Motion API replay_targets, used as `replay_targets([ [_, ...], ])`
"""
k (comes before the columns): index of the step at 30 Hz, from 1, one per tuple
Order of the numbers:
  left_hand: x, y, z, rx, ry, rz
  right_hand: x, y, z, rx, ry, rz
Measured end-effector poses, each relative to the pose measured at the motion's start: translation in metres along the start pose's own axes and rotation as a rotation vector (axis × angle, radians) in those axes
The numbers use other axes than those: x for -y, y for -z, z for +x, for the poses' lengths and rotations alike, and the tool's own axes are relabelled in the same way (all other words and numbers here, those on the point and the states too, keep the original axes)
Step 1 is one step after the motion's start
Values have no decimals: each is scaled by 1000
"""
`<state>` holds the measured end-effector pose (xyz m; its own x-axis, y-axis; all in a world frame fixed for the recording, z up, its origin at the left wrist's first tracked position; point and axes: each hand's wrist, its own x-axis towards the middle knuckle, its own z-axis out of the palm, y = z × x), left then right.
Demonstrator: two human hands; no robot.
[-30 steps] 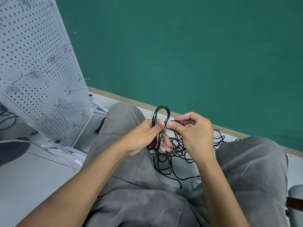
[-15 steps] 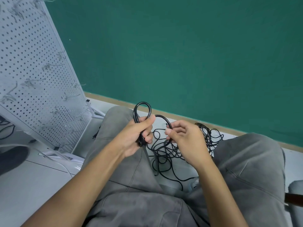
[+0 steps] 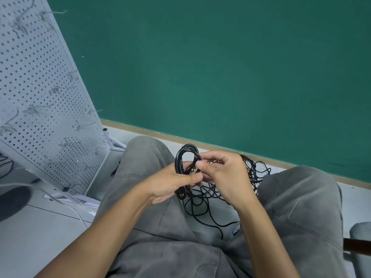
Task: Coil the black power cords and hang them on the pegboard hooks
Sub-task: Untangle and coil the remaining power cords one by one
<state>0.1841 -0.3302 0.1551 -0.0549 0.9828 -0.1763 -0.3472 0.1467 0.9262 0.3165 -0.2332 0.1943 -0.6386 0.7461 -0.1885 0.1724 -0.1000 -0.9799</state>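
My left hand (image 3: pixel 170 182) grips a small coil of black power cord (image 3: pixel 183 157), several loops standing up above the fist. My right hand (image 3: pixel 222 173) pinches a strand of the same cord against the coil's right side. The loose rest of the cord lies in a tangle (image 3: pixel 255 173) on the floor between my knees, partly hidden behind my right hand. The white pegboard (image 3: pixel 38 93) leans at the left, with several bare metal hooks (image 3: pixel 84 125) sticking out.
My grey-trousered knees (image 3: pixel 144 153) frame the tangle on both sides. A green wall (image 3: pixel 220 67) with a tan baseboard runs behind. Other black cables (image 3: pixel 6 165) lie at the far left behind the pegboard's foot. Pale floor tiles (image 3: pixel 36 227) spread at the lower left.
My right hand has come back to the coil with another turn of cord, after drawing apart half a second ago. The coil in my left hand looks thicker.
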Motion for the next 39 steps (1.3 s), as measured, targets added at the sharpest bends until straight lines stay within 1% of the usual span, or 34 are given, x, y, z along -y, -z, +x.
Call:
replay_targets([
  [4,0,0,0,51,-18,65,5,1,-2,-84,30,33],
  [7,2,-6,1,-36,-16,94,1,-1,-2,-141,70,-53],
  [10,2,-9,2,-120,-37,111,-2,-7,2,-219,120,-68],
  [13,-3,-7,-1,-162,-4,49,-6,-10,8,-259,160,-63],
  [14,-5,-7,-1,-157,8,35,-7,-10,10,-242,164,-60],
  [16,-8,-9,-3,-107,25,7,-9,-10,11,-128,107,-17],
  [18,-10,-14,-6,-61,44,-36,-10,-8,11,33,-8,125],
  [20,-14,-19,-8,-29,77,-49,-12,-6,10,146,-74,258],
  [23,-16,-20,-9,-15,117,-62,-14,-2,10,242,-116,463],
  [25,-16,-17,-9,11,131,-90,-14,-2,11,255,-121,515],
  [27,-12,-14,-8,58,156,-88,-13,0,11,231,-95,439],
  [31,-9,-10,-7,78,250,-104,-11,4,13,155,-28,218],
  [34,-8,-8,-5,119,300,-93,-9,9,13,163,-16,134],
  [36,-9,-7,-5,156,300,-93,-7,11,12,173,-12,91],
  [39,-10,-5,-5,180,258,-189,-5,11,13,158,2,29],
])
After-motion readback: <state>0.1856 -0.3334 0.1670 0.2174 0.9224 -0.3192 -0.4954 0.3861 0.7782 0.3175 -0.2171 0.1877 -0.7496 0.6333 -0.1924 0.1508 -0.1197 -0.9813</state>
